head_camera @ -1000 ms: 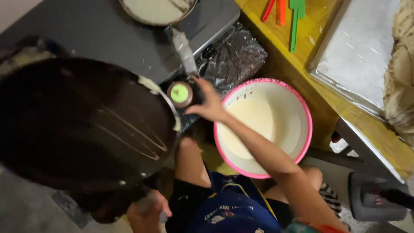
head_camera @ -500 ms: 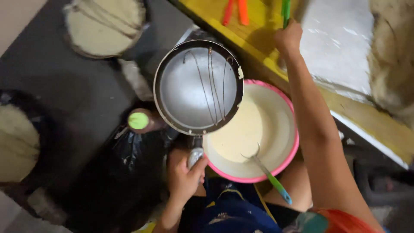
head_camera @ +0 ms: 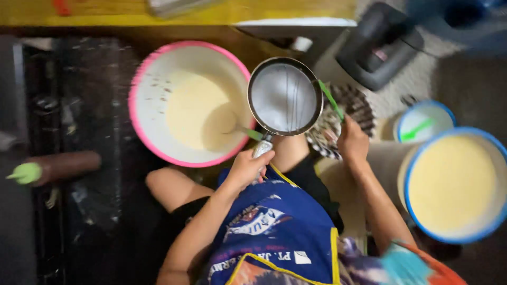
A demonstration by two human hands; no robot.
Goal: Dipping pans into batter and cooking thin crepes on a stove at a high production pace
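**Where things sit around my lap**

My left grip (head_camera: 247, 168) is closed round the pan (head_camera: 285, 96) handle, the pan raised above my knee, just right of the bowl (head_camera: 153, 68). A spoon (head_camera: 240, 129) lies in the bowl's batter, under the pan's edge. My right grip (head_camera: 353, 143) pinches a spatula (head_camera: 331, 99) just right of the pan. Farther right stands a tub (head_camera: 453, 184) of batter; behind it, a small bowl (head_camera: 422, 120). A brush (head_camera: 26, 173) lies far left. The desk (head_camera: 211, 10) runs behind the bowl.

Pink-rimmed bowl (head_camera: 138, 79) held pale yellow batter; blue-rimmed bowl (head_camera: 422, 221) likewise; sieve (head_camera: 285, 97) silver mesh, dark rim; spatula (head_camera: 331, 99) green; apron (head_camera: 285, 221) blue.
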